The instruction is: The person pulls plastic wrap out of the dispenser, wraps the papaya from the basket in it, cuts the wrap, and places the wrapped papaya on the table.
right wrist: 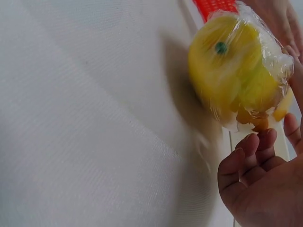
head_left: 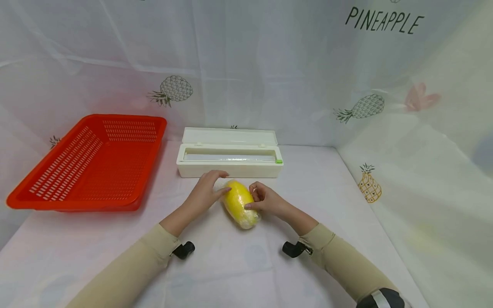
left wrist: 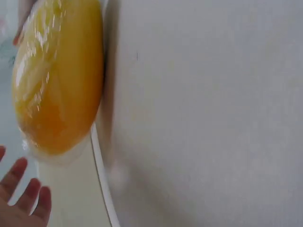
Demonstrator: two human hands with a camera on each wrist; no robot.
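A yellow mango (head_left: 237, 201) wrapped in clear cling film lies between the hands, over the white cloth. In the left wrist view the mango (left wrist: 61, 80) shades to orange at its lower end. A small green spot shows on the end of the mango (right wrist: 227, 61) in the right wrist view, with film bunched at its side. My left hand (head_left: 206, 191) lays its thumb at the mango's far end, the other fingers loosely extended. From the right, my right hand (head_left: 269, 200) holds the mango, thumb on its side and fingers curled close to the film.
Behind the hands stands a white cling film box (head_left: 231, 171) with its lid raised and a roll inside. A red plastic basket (head_left: 150, 179) with slotted walls stands to the left. A pineapple-print cloth (head_left: 246, 94) hangs at the back and right.
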